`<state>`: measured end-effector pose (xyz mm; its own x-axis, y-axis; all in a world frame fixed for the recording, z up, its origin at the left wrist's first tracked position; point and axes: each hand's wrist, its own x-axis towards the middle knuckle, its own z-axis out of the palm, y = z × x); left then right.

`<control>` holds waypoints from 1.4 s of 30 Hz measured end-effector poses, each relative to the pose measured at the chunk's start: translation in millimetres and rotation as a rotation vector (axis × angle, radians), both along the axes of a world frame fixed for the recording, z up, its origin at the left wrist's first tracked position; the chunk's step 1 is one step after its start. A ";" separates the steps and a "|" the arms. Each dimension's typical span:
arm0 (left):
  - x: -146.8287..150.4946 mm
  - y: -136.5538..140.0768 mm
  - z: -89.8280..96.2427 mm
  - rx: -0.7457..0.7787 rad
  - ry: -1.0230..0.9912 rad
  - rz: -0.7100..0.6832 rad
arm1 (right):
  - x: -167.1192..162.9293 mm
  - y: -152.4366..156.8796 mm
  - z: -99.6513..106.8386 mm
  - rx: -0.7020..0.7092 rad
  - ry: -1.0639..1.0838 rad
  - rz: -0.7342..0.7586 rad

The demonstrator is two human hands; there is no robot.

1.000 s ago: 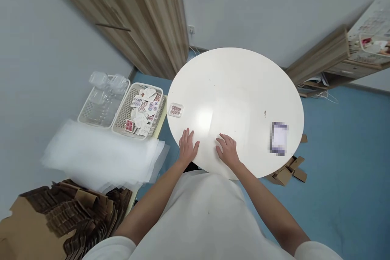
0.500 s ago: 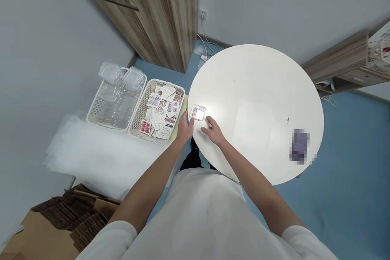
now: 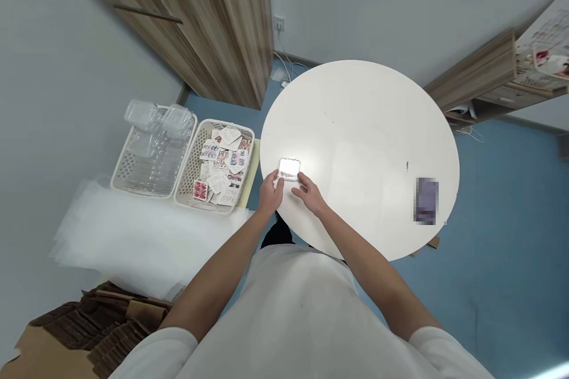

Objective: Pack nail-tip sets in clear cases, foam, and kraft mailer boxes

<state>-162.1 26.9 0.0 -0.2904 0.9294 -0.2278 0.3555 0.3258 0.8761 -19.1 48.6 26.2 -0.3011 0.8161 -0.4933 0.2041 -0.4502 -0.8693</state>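
Observation:
A small clear plastic case (image 3: 289, 169) with a bright glare on its top is at the left side of the round white table (image 3: 368, 124). Patterned pieces show faintly along its near edge. My left hand (image 3: 270, 194) grips the near left corner with thumb and fingers. At the near right corner, the fingertips of my right hand (image 3: 310, 194) pinch the case. Whether it rests on the table or is slightly lifted I cannot tell.
Left of the table, a white basket (image 3: 178, 196) holds printed cards with colourful nail-like shapes. Beside it, another basket (image 3: 116, 180) is piled with clear plastic cases. White foam sheets (image 3: 133, 231) and folded cardboard (image 3: 57, 349) lie nearer. A blurred purple object (image 3: 427, 201) is at the table's right.
The case has turned, its patterned side now facing me. My right hand has closed in from beside it to touch its corner. The whole view has shifted slightly.

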 end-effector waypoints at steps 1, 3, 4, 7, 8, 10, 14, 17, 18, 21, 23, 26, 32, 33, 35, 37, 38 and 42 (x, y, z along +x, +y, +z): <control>9.3 -1.9 1.7 0.012 -0.006 -0.007 | 10.6 -3.5 -0.3 0.019 -0.003 -0.006; 31.5 -6.6 6.3 0.034 -0.012 -0.032 | 35.7 -11.7 0.3 0.061 -0.020 -0.018; 44.2 -9.6 8.9 0.044 -0.011 -0.050 | 49.9 -16.5 1.2 0.083 -0.032 -0.024; 86.3 -22.4 16.2 0.058 0.003 -0.117 | 97.7 -33.9 4.0 0.142 -0.075 -0.041; 100.8 -27.8 17.8 0.055 0.008 -0.138 | 114.4 -40.6 4.3 0.158 -0.087 -0.046; 128.6 -39.8 19.1 0.041 0.018 -0.179 | 146.8 -54.7 3.2 0.181 -0.101 -0.058; 172.0 -63.2 16.7 0.002 0.025 -0.245 | 197.3 -82.1 -4.9 0.175 -0.105 -0.087; 189.6 -76.6 14.3 -0.026 0.035 -0.264 | 217.5 -97.9 -11.2 0.165 -0.111 -0.087; 192.7 -80.2 13.7 -0.037 0.039 -0.270 | 221.2 -101.9 -12.8 0.167 -0.113 -0.083; 195.6 -88.2 12.1 -0.065 0.060 -0.289 | 225.9 -109.6 -16.4 0.186 -0.125 -0.062; 193.8 -90.9 11.2 -0.078 0.081 -0.297 | 225.2 -111.8 -18.4 0.201 -0.137 -0.040; 188.7 -91.0 10.0 -0.085 0.110 -0.318 | 221.1 -112.5 -21.0 0.207 -0.164 -0.014; 180.0 -87.4 7.1 -0.046 0.131 -0.426 | 214.3 -112.7 -19.3 0.256 -0.264 -0.033; 179.0 -87.6 6.5 -0.034 0.138 -0.447 | 214.1 -113.1 -18.0 0.264 -0.288 -0.034; 177.1 -88.8 5.4 -0.013 0.150 -0.489 | 214.0 -114.7 -15.7 0.275 -0.336 -0.044; 175.1 -90.6 4.4 0.005 0.155 -0.525 | 213.8 -117.7 -14.3 0.284 -0.373 -0.063; 174.1 -91.6 3.9 0.015 0.156 -0.542 | 213.6 -119.7 -14.2 0.289 -0.388 -0.075; 170.8 -95.0 2.7 0.053 0.158 -0.614 | 211.1 -129.7 -16.7 0.295 -0.451 -0.115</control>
<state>8.7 -68.1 2.7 0.2728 0.9460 -0.1750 0.5902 -0.0209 0.8070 192.1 -81.0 9.5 -0.0141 0.9544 -0.2980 0.5494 -0.2416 -0.7999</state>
